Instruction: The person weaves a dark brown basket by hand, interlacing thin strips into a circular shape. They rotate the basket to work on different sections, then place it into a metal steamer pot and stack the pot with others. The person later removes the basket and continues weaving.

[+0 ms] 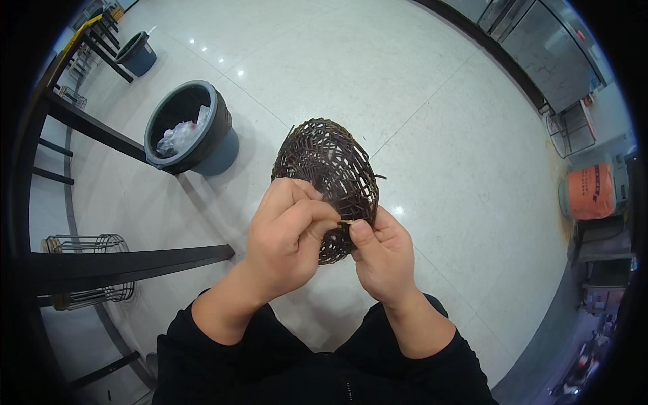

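A dark brown woven wicker basket [329,152] is held up in front of me, above the floor, with loose stick ends poking out past its weave. My right hand [387,253] grips its lower right edge, the thumb lying on the near side and the fingers partly hidden behind. Between the fingertips of my left hand [288,233] a thin pale strand [346,221] is pinched, and its other end meets my right thumb. The left hand covers the basket's lower left part. Whether the strand is part of the weave, I cannot tell.
A grey-blue bin [215,152] with a black liner and crumpled clear plastic stands to the left. Dark table legs [152,263] reach in beside it. Farther back is another bin [139,58]. An orange-covered container [590,191] stands at right, below steel cabinets [547,55].
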### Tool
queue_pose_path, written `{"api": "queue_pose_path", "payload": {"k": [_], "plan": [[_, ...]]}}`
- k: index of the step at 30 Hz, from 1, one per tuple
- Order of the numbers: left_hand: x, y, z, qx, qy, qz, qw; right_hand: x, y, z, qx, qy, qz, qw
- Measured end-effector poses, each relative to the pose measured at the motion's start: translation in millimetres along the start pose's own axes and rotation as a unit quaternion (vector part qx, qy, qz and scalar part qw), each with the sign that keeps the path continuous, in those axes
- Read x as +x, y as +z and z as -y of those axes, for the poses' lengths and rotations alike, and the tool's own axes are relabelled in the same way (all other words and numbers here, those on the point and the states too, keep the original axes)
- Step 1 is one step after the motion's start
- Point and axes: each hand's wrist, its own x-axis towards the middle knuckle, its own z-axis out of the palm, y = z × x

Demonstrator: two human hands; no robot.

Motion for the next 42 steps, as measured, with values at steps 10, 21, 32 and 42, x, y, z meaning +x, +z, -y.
{"api": "queue_pose_path", "payload": {"k": [10, 21, 32, 42], "plan": [[4.6, -5.5, -0.2, -0.05, 0.0, 0.009, 0.999, 4.0, -0.7, 2.5, -0.004, -0.01, -0.027, 1.0], [1.5, 1.3, -3.3, 0.002, 0.024, -0.025, 0.999, -0.2, 4.8, -0.2, -0.061, -0.058, -0.024, 0.996], [4.4, -2.9, -1.8, -0.028, 0.008, 0.011, 1.0, -0.7, 4.5, -0.3, -0.088, -0.062, -0.026, 0.994], [3.2, -24.6, 21.2, -0.118, -0.045, -0.021, 0.992, 8.1, -20.4, 8.5, -0.196, -0.299, -0.029, 0.933]]}}
